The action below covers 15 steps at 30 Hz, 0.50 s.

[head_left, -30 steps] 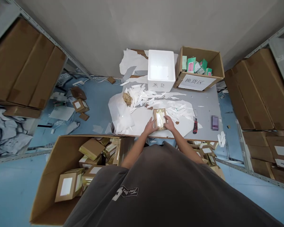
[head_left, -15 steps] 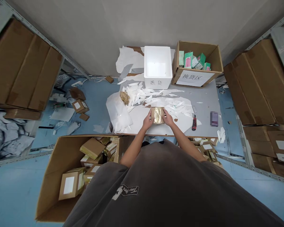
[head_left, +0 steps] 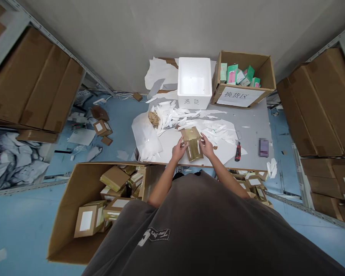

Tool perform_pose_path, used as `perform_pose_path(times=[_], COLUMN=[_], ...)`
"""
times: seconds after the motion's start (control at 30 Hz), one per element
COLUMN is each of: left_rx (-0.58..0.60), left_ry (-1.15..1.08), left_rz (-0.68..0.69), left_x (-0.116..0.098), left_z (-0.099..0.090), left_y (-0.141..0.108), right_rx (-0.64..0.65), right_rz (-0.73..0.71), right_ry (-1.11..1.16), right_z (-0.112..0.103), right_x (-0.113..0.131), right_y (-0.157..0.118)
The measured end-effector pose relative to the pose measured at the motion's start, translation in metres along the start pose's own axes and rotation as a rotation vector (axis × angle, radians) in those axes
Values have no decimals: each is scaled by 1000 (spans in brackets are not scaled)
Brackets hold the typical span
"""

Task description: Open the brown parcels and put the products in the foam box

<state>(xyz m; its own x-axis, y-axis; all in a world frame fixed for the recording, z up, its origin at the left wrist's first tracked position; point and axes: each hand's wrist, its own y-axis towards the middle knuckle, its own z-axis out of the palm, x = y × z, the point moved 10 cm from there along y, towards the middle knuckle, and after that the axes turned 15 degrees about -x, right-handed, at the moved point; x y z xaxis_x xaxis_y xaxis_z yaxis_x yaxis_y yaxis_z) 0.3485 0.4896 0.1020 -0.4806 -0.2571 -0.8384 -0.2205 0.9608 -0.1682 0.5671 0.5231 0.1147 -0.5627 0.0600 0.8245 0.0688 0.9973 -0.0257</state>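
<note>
Between my two hands is a small cardboard box [head_left: 193, 145] wrapped in shiny brown tape, tilted over the front part of the table. My left hand [head_left: 179, 149] grips its left side, and my right hand [head_left: 207, 146] grips the right side. Under and behind it lie white paper sheets and many torn white scraps [head_left: 169, 115]. A red and black box cutter [head_left: 238, 151] rests on the table to the right of my right hand.
At the table's back stand a white foam box [head_left: 194, 76] and a carton of green packets [head_left: 244, 78]. A large open carton [head_left: 60, 218] with several taped parcels is at my lower left; more parcels [head_left: 254, 182] lie at lower right. A blurred purple item [head_left: 263, 148] lies on the right.
The box has been tipped and turned in my hands, so a taller taped face now shows. Both hands still hold its sides. The whole view has shifted slightly.
</note>
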Motion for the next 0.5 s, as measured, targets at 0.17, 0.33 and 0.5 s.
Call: perform_pose_path(times=[0.17,0.33,0.5], left_rx=[126,279,441], left_ry=[46,455,811], left_rz=[-33,184,159], left_x=[-4,-21,-18], left_z=[29,55,68], left_y=[5,7,15], right_rx=[131,26,-242], right_rz=[44,43,363], right_ry=[-139,-252,-477], right_z=[12,-22,-136], right_x=[-15,-62,-173], right_y=[23,0,-27])
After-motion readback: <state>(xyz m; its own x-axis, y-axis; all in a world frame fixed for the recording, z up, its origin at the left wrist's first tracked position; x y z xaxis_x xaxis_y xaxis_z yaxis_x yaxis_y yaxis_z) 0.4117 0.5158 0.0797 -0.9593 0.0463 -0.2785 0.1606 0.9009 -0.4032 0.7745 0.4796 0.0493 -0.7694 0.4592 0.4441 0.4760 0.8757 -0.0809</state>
